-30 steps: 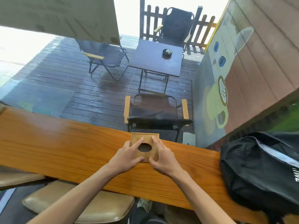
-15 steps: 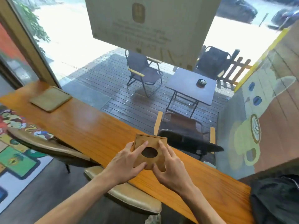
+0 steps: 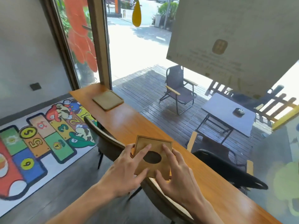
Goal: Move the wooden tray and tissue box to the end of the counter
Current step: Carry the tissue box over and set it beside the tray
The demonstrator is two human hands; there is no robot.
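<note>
A square wooden tissue box (image 3: 159, 144) with a dark oval hole in its top is held above the near edge of the long orange-brown counter (image 3: 132, 125). My left hand (image 3: 124, 168) grips its left side, with a finger across the top. My right hand (image 3: 179, 173) grips its right side and near corner. The flat wooden tray (image 3: 107, 99) lies far off at the counter's left end, close to the window post.
Two curved-back chairs (image 3: 103, 136) stand under the counter's near edge, one right below my hands. A colourful hopscotch mat (image 3: 37, 143) covers the floor on the left. Behind the glass are deck chairs and a small table (image 3: 226, 113).
The view has swung left along the counter, so the tray and the counter's end now show. Both hands have carried the tissue box leftward, off the counter surface and toward its near edge.
</note>
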